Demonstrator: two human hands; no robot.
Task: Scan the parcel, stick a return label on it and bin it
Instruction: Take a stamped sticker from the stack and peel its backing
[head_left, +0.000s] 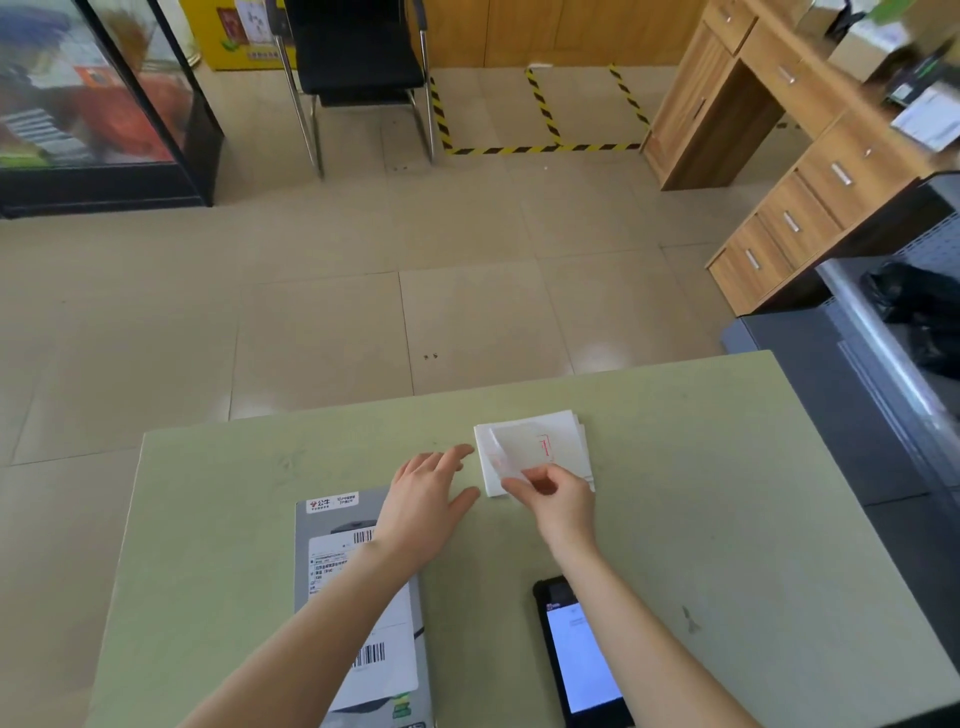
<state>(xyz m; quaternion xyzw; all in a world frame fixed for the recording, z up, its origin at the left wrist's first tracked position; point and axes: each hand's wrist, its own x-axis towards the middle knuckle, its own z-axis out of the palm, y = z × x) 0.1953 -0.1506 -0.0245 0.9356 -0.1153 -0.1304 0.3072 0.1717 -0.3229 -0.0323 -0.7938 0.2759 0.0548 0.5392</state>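
Observation:
A grey boxed parcel (332, 566) with white barcode labels lies flat on the green table (727, 519), partly under my left forearm. A small stack of white return labels (563, 441) with red print sits beyond it. My right hand (558, 499) pinches a curled label (498, 449) at the stack's near left corner, lifting it. My left hand (423, 496) hovers flat beside the stack with fingers spread, holding nothing. A black handheld scanner (579, 660) with a lit white screen lies by my right forearm.
Beyond the table's far edge is tiled floor with a black chair (358, 67) and yellow-black floor tape (540, 148). A wooden desk with drawers (800, 171) and a grey metal shelf (883, 338) holding black bags stand at the right.

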